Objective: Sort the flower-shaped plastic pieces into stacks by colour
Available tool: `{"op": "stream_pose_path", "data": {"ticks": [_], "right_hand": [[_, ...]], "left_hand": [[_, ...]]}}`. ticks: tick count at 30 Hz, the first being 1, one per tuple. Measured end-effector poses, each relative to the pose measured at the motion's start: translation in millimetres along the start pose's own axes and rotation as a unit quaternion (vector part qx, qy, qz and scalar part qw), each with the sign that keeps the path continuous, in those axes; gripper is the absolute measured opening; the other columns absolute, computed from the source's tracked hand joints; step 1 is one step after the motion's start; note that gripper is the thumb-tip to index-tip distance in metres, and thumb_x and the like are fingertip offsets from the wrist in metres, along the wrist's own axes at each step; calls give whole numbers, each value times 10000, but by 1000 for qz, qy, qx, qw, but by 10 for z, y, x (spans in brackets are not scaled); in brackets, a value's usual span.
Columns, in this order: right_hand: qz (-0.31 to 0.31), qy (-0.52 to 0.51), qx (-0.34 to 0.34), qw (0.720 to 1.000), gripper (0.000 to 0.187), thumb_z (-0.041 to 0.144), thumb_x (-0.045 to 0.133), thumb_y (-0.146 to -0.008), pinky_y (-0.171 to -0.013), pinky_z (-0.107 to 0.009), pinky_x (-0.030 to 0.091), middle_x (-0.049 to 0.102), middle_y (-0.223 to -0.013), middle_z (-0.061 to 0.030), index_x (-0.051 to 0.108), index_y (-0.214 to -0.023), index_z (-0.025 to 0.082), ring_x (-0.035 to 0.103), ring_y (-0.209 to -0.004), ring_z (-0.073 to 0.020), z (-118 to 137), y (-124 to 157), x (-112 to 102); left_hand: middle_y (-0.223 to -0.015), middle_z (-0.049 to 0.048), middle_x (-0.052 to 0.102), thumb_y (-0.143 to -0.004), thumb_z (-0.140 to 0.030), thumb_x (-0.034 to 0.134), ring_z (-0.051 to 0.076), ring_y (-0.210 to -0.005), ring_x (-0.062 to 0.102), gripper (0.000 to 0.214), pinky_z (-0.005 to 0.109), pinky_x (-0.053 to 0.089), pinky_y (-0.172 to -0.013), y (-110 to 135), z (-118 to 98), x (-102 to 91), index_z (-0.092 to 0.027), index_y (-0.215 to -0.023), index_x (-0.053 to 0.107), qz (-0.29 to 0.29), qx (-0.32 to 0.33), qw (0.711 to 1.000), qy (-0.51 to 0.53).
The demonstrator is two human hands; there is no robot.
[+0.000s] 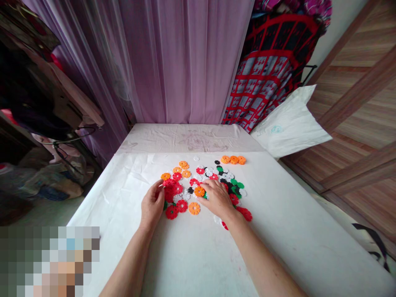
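A: Report grip status.
B: Right hand [219, 199]: pinching an orange disc [199, 191]. Left hand [152, 203]: curled beside red discs [177, 189]; grip cannot be determined.
A: Orange disc location?
B: Over the desk [185, 251], midway between left and right edges.

Smooth plastic discs [177, 188], cloth curtain [185, 62]

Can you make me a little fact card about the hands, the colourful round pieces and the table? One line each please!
Left hand: beside red pieces
Right hand: fingertips at an orange piece; how firm the grip is, I can't tell
Piece shape: round, notched edges
Piece colours: red, orange, white, black, green
Orange row: beyond the scattered pieces, towards the right
Table: white covering
Behind table: purple curtain
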State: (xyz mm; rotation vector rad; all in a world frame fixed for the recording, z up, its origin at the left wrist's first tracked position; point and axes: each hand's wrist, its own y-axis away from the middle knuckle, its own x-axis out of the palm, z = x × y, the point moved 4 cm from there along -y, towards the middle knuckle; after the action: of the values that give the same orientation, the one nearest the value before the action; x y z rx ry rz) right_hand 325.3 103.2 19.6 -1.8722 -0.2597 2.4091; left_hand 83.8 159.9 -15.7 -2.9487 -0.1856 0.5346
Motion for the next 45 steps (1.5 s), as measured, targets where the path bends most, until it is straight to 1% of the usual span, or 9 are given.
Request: {"op": "stream_pose_path", "data": {"ticks": [5,8,12,16,20,28,36,41,45], "right_hand": [[-36,-21,14,999,306,311,702,-795,-957,-432,434,649,-1217,-98,658,-1083,220,574,-1106,-272,-48,-30,102],[-73,-56,18,996,297,288,716,-755,-938,-428,448,667,-1151,-93,644,-1035,223,587,-1078,-273,-55,-9,60],[-102,-104,-17,989,322,265,720,-743,-954,-411,459,665,-1148,-90,631,-1048,220,589,-1089,-263,56,150,-27],[-88,-108,-39,989,305,287,743,-739,-945,-405,466,660,-1143,-92,647,-1020,216,588,-1088,-262,234,338,0],[-76,-86,-28,993,250,323,753,-749,-940,-427,452,649,-1187,-95,665,-965,232,574,-1117,-280,309,380,54],[-64,-75,-23,995,227,322,753,-749,-947,-418,440,642,-1200,-85,664,-941,238,561,-1131,-277,311,368,48],[-52,-75,-19,996,259,335,759,-737,-952,-432,439,642,-1216,-82,666,-957,236,558,-1132,-283,287,365,75],[-59,-75,-26,995,290,341,762,-734,-939,-433,435,645,-1227,-84,668,-985,228,564,-1120,-285,276,370,68],[-75,-76,-25,994,239,303,734,-763,-935,-415,434,658,-1200,-78,679,-984,230,575,-1103,-267,245,337,-2]], "left_hand": [[-839,28,726,-824,-436,578,161,-756,669,449,300,548,-739,2,6,2,-202,-1197,669,5,9,1000,-3],[-863,36,733,-826,-434,573,167,-779,675,449,305,549,-755,3,12,6,-205,-1201,667,6,7,1000,1],[-893,55,741,-826,-447,557,174,-785,676,471,310,546,-760,1,23,12,-192,-1208,660,3,1,1000,-3],[-931,69,745,-822,-445,547,183,-814,676,497,314,541,-766,-1,38,17,-184,-1234,647,10,-8,1000,-6],[-935,76,742,-821,-443,534,182,-790,663,508,316,536,-749,0,22,17,-177,-1240,643,13,-14,1000,-9],[-885,61,742,-830,-456,528,179,-745,655,486,309,534,-712,19,-62,5,-193,-1217,656,9,-18,1000,-22],[-928,57,743,-838,-434,527,182,-815,676,457,315,549,-770,18,-57,3,-200,-1207,662,7,-11,1000,-20],[-954,63,744,-843,-402,517,190,-841,679,448,329,549,-790,22,-63,5,-204,-1220,656,13,-17,999,-27],[-964,65,746,-843,-402,521,193,-854,680,438,332,548,-799,23,-74,-1,-206,-1210,661,9,-15,999,-27]]}}
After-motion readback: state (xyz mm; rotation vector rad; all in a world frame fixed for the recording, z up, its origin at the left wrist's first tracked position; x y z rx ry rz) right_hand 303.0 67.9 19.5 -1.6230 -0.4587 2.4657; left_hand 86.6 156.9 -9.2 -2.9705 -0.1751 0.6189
